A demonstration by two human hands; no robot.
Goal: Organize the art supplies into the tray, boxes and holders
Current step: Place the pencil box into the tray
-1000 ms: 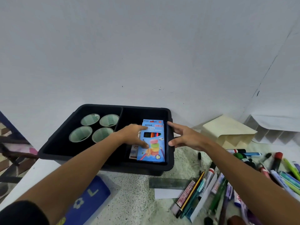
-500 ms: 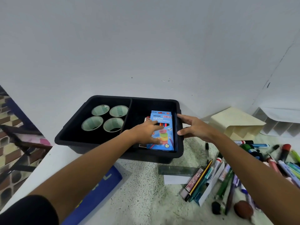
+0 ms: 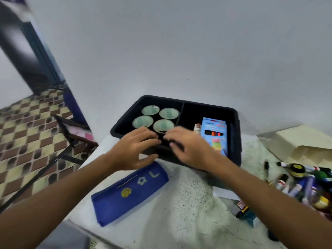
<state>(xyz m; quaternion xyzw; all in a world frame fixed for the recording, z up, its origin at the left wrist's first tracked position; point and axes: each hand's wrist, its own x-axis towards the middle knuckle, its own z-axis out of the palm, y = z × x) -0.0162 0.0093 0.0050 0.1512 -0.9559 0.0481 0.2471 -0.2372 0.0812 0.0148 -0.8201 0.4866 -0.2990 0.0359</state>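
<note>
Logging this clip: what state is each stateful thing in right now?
Black tray: two compartments, upright.
Four cups: upright, empty, left compartment.
Pencil box: closed, flat, right compartment.
Blue pouch: lying outside tray.
Left hand: on tray's near rim.
Right hand: likewise.

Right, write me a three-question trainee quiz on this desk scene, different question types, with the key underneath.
1. True or false: the blue pencil box lies in the tray's right compartment.
2. How many green cup holders stand in the black tray? A) two B) four C) six
3. Fill in: the dark blue pouch lies on the table, in front of the ____.

Key: 1 true. 2 B. 3 tray, just beneath the left hand; the right hand is over the tray's near edge.
</note>
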